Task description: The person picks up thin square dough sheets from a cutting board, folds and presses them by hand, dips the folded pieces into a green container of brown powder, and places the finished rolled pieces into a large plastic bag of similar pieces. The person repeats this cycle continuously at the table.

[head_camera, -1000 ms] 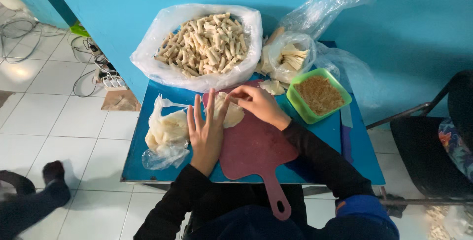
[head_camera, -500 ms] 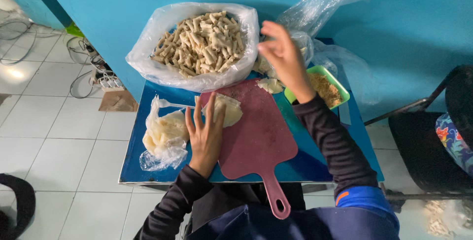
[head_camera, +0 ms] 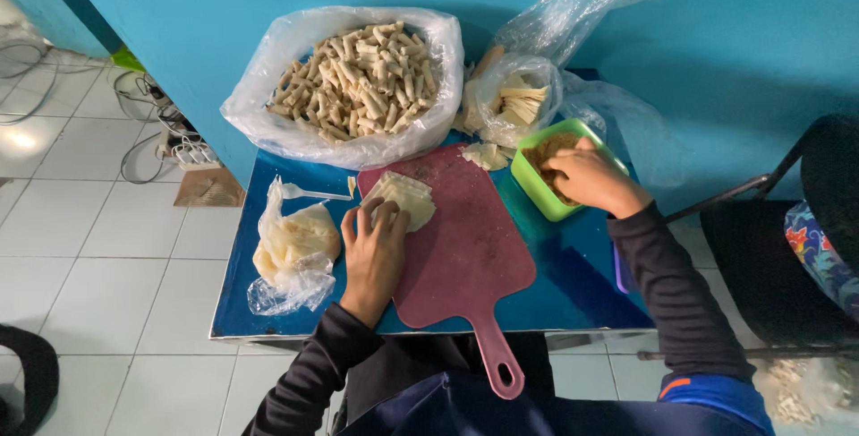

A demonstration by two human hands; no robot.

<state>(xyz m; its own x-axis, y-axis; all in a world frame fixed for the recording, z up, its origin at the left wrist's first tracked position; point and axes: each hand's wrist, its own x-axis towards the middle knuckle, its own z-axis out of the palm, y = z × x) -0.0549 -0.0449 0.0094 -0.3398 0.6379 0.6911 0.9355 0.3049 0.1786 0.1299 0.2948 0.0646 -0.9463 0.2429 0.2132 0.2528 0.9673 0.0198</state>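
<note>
My left hand (head_camera: 374, 252) lies flat on the left edge of a dark pink cutting board (head_camera: 465, 257), its fingertips pressing a small stack of thin pale wrappers (head_camera: 404, 197). My right hand (head_camera: 586, 176) reaches into a green square container (head_camera: 530, 187) of brown crumbly filling, fingers curled down inside it; what they hold is hidden. Both arms wear dark sleeves.
A big clear bag of finished pale rolls (head_camera: 358, 78) fills the back of the small blue table (head_camera: 268, 311). A bag of wrapper sheets (head_camera: 514, 105) stands behind the container, another bag of dough sheets (head_camera: 295, 243) lies left. A dark chair (head_camera: 805, 248) is at right; cables lie on the tiled floor.
My right hand left the wrappers on the board, swung up and right, and has come down into the green container. The left hand stayed on the wrappers.
</note>
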